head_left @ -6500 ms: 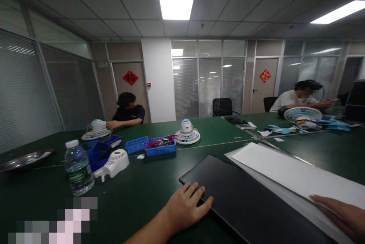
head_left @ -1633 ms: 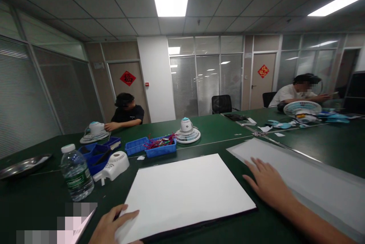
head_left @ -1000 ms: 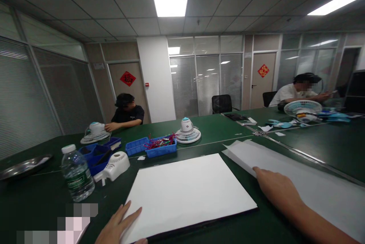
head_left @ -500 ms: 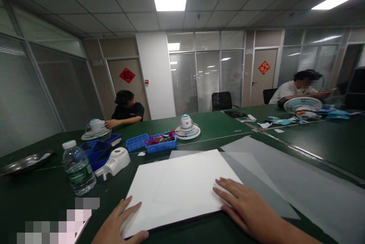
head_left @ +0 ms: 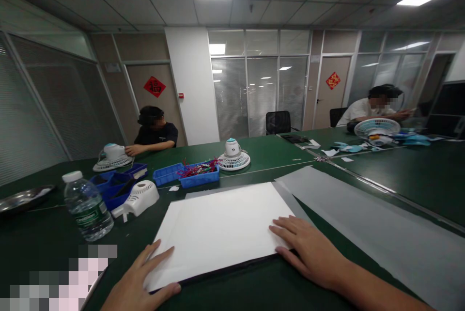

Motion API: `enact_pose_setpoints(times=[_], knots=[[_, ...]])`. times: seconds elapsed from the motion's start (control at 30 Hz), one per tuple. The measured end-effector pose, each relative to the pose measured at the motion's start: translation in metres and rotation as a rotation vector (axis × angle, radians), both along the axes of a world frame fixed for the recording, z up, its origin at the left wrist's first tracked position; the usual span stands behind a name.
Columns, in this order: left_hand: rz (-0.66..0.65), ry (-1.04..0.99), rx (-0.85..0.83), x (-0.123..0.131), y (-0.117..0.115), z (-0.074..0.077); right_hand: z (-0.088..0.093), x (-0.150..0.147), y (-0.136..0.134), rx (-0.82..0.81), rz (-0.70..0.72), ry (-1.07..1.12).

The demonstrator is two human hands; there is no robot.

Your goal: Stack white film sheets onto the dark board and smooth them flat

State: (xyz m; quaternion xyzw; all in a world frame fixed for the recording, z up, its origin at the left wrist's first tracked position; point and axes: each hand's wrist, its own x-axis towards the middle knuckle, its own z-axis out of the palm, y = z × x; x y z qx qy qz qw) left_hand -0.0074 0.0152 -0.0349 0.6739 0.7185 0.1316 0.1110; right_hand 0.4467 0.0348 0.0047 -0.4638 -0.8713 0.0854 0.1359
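A white sheet of paper (head_left: 218,228) lies before me on the green table, with a dark edge showing beneath its near side. My left hand (head_left: 140,274) rests at its near left corner, fingers spread over the left edge and thumb along the near edge. On the right part of the paper, my right hand (head_left: 303,248) lies palm down with its fingers apart. A translucent grey sheet (head_left: 296,204) sticks out from under the paper at the back and right. Another large translucent sheet (head_left: 348,209) lies farther right.
Left of the paper stand a water bottle (head_left: 87,209), a white plastic housing (head_left: 140,198) and blue bins (head_left: 198,178) with wires. A fan part (head_left: 233,155) sits behind them. Two people (head_left: 156,132) sit across the green table (head_left: 269,156). A metal tray (head_left: 25,198) lies far left.
The translucent sheet under the paper has shifted left, so less of it shows at right and the green gap is wider. Both hands stay on the paper; my view has tilted slightly.
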Motion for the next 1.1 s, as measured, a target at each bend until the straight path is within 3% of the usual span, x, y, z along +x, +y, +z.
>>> enact_pose_setpoints(times=[0.33, 0.5, 0.57, 0.7, 0.77, 0.9, 1.1], knots=[[0.019, 0.009, -0.040, 0.004, 0.005, 0.009, -0.007, 0.012, 0.013, -0.125, 0.158, 0.084], [0.007, 0.039, -0.072, 0.001, 0.007, 0.006, -0.010, 0.016, 0.017, -0.080, 0.193, 0.077], [-0.006, 0.049, -0.073, 0.001, 0.005, 0.007, -0.016, 0.023, 0.027, 0.014, 0.062, -0.008], [-0.012, 0.041, -0.078, 0.003, 0.003, 0.012, -0.035, 0.059, 0.056, 0.129, -0.570, -0.269], [-0.010, 0.026, -0.084, 0.004, 0.003, 0.014, -0.044, 0.081, 0.067, 0.087, -0.770, -0.298], [-0.025, 0.016, -0.076, 0.004, 0.001, 0.015, -0.050, 0.107, 0.075, 0.019, -0.831, -0.289], [-0.022, -0.003, -0.088, 0.004, -0.007, 0.023, -0.033, 0.103, 0.065, 0.039, -0.703, -0.274]])
